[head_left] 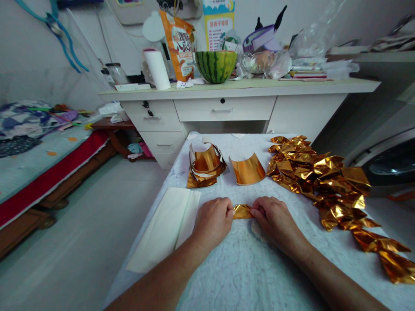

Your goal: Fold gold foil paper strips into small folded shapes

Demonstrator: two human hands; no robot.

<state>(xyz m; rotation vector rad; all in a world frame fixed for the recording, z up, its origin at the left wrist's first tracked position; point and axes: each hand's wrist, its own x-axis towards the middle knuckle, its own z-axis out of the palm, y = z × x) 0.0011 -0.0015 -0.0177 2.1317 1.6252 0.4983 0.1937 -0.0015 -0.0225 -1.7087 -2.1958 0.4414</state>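
Observation:
Between my two hands is a small folded piece of gold foil paper [242, 211], just above or on the cloth-covered table. My left hand [214, 218] pinches its left end, fingers curled shut. At the right end, my right hand [270, 216] grips it between thumb and curled fingers. Beyond them lies a single curved sheet of gold foil paper [248, 169]. A curled stack of gold foil sheets [206, 162] sits to its left. Along the right side, several folded gold foil pieces [324, 172] form a loose heap.
White paper sheets [162, 229] lie flat at the table's left edge. Behind the table [227, 276] stands a white desk [223, 108] bearing a watermelon half [215, 66], an orange snack bag [180, 47] and a paper roll [157, 69]. A bed [42, 160] is at left, a washing machine [389, 160] at right.

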